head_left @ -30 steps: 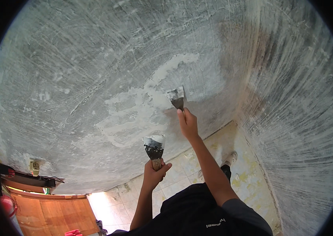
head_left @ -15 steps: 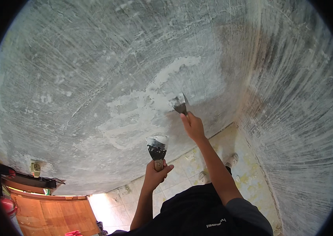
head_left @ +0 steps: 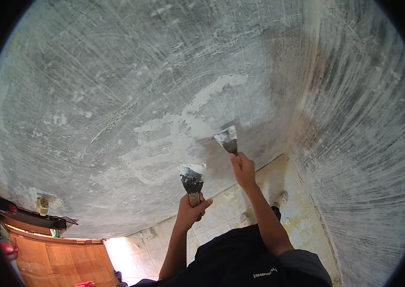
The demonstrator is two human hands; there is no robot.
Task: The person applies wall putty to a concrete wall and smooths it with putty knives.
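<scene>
My left hand (head_left: 192,211) is closed round the handle of a putty knife (head_left: 192,179), its broad dark blade pointing up with white filler along the edge. Higher and to the right, my right hand (head_left: 244,171) grips a second putty knife (head_left: 228,138) whose blade carries white filler. That blade is slightly blurred and close to the wall; whether it touches cannot be made out. Pale wet-looking filler (head_left: 174,126) lies in an uneven patch on the grey wall (head_left: 116,86), left of the right-hand knife.
At the right the wall meets a second streaked wall (head_left: 370,143). Below are pale floor tiles (head_left: 229,203) with yellowish stains, and my shoes (head_left: 281,197). A power socket (head_left: 43,204) with cables is at lower left, above a brown wooden surface (head_left: 64,258).
My right hand has moved down and slightly right with its putty knife, away from the filler patch. My left hand and its knife have barely moved.
</scene>
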